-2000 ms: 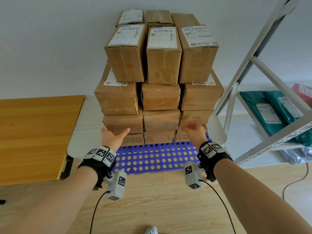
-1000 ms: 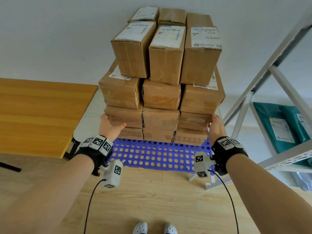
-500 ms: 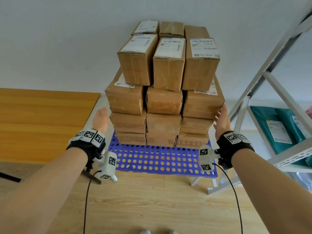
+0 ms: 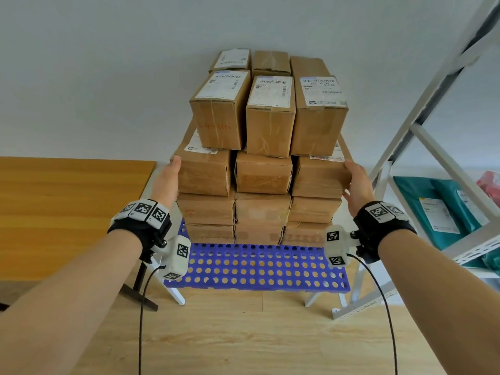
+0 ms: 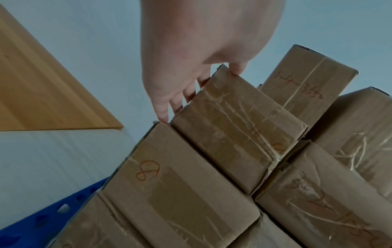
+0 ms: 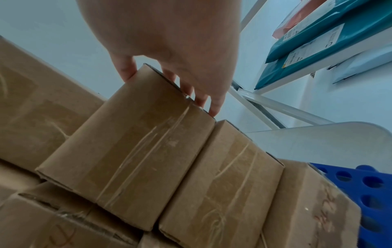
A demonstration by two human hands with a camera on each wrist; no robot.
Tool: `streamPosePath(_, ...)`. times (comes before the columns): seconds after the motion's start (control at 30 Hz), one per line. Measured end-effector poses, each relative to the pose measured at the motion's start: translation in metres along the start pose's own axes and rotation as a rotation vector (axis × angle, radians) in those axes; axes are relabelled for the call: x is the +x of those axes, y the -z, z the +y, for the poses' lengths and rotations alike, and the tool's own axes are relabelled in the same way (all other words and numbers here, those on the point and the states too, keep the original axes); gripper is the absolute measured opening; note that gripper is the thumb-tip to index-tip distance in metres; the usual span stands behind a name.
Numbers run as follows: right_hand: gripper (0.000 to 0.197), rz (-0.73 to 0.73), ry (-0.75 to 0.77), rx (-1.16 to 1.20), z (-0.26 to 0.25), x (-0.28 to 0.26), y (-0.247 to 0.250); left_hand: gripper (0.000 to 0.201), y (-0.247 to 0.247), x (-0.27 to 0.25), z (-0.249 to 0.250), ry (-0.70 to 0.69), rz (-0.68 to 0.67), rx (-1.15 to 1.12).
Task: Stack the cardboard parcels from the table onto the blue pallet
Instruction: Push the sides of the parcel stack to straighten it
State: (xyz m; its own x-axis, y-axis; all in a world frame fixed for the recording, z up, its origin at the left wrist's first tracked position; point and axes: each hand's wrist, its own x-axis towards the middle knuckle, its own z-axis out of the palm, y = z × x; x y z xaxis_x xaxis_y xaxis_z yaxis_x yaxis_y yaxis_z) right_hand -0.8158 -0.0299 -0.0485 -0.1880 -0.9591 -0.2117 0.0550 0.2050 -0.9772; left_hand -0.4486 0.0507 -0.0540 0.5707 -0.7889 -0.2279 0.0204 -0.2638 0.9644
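Note:
A tall stack of cardboard parcels (image 4: 265, 174) stands on the blue pallet (image 4: 257, 269), several layers high, with labelled boxes on top. My left hand (image 4: 167, 182) lies flat against the left side of the third-layer left parcel (image 4: 205, 174). My right hand (image 4: 357, 185) presses flat on the right side of the third-layer right parcel (image 4: 316, 177). In the left wrist view the left hand (image 5: 191, 67) has straight fingers along a box (image 5: 239, 130) edge. In the right wrist view the right hand (image 6: 180, 50) has its fingers along the box (image 6: 131, 146) side and its thumb at the corner.
A wooden table (image 4: 67, 212) stands to the left of the pallet. A white metal shelf rack (image 4: 433, 147) stands close on the right, holding teal mailer bags (image 4: 443, 207). The wall is right behind the stack. Wood floor lies in front.
Both hands have risen from the lower layers of the stack to the sides of the third layer, and now touch its outer boxes. The stack has not moved.

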Motion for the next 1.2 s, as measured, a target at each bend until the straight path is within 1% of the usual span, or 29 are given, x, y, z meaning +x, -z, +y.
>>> streamPosePath(0.13,0.022,0.001,-0.016,-0.007,-0.005,0.002,-0.003,0.034,0.001,0.003,-0.007,-0.019,-0.012,0.062)
streamPosePath(0.23,0.019,-0.003,-0.022,-0.031,-0.009,0.002,-0.006,0.054,0.001,0.003,-0.009,-0.029,-0.046,0.062)
streamPosePath(0.43,0.022,-0.016,-0.03,-0.064,-0.011,0.001,-0.009,0.066,0.002,-0.002,-0.006,-0.029,-0.071,0.059)
streamPosePath(0.6,0.025,-0.021,-0.032,-0.074,-0.012,-0.003,-0.009,0.069,-0.001,-0.003,-0.006,-0.013,-0.084,0.046)
streamPosePath(0.67,0.028,-0.03,-0.033,-0.094,-0.014,-0.006,-0.007,0.068,0.0,-0.003,-0.004,-0.005,-0.099,0.044)
streamPosePath(0.77,0.039,-0.036,-0.022,-0.123,-0.015,-0.011,-0.005,0.062,0.002,-0.006,0.003,0.014,-0.095,0.04)
streamPosePath(0.87,0.046,-0.021,-0.001,-0.142,-0.013,-0.014,-0.004,0.051,0.004,-0.016,0.012,-0.004,-0.104,0.011)
streamPosePath(0.93,0.049,-0.001,0.011,-0.167,-0.013,-0.017,-0.004,0.05,0.007,-0.023,0.016,-0.022,-0.096,0.012)
streamPosePath(1.03,0.054,0.037,0.019,-0.202,-0.011,-0.021,-0.004,0.046,0.011,-0.029,0.015,-0.074,-0.084,0.093)
streamPosePath(1.1,0.061,0.062,0.028,-0.199,-0.009,-0.026,-0.002,0.036,0.015,-0.031,0.009,-0.104,-0.074,0.177)
streamPosePath(1.13,0.065,0.079,0.029,-0.204,-0.006,-0.029,-0.002,0.036,0.018,-0.031,0.005,-0.117,-0.078,0.228)
streamPosePath(1.2,0.068,0.128,0.028,-0.228,-0.002,-0.036,0.0,0.038,0.021,-0.034,-0.003,-0.099,-0.133,0.333)
